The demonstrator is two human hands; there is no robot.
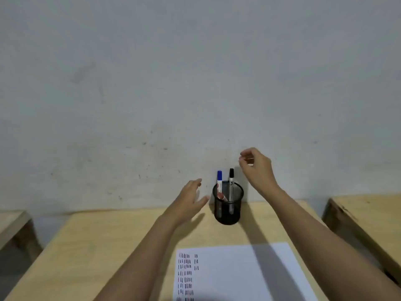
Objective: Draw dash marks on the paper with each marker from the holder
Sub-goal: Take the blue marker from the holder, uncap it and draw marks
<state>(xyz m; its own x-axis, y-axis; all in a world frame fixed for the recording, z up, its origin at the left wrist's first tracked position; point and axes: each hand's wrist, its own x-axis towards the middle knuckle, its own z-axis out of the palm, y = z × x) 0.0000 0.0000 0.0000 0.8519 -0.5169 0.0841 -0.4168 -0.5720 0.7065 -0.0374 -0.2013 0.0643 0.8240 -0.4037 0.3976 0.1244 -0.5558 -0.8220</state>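
A black mesh holder point(227, 210) stands at the far edge of the table against the wall. A blue-capped marker point(219, 179) and a black-capped marker point(231, 181) stand upright in it; a red marker point(221, 195) leans lower inside. My left hand point(191, 196) hovers just left of the holder, fingers apart, holding nothing. My right hand point(257, 168) hangs above and right of the holder with fingers curled loosely and nothing in them. White paper point(238, 272) lies near me, with rows of short dash marks on its left side.
The wooden table point(108, 246) butts against a grey wall point(195, 83). Another wooden table point(368, 218) stands at the right, and part of a third point(10, 222) at the left.
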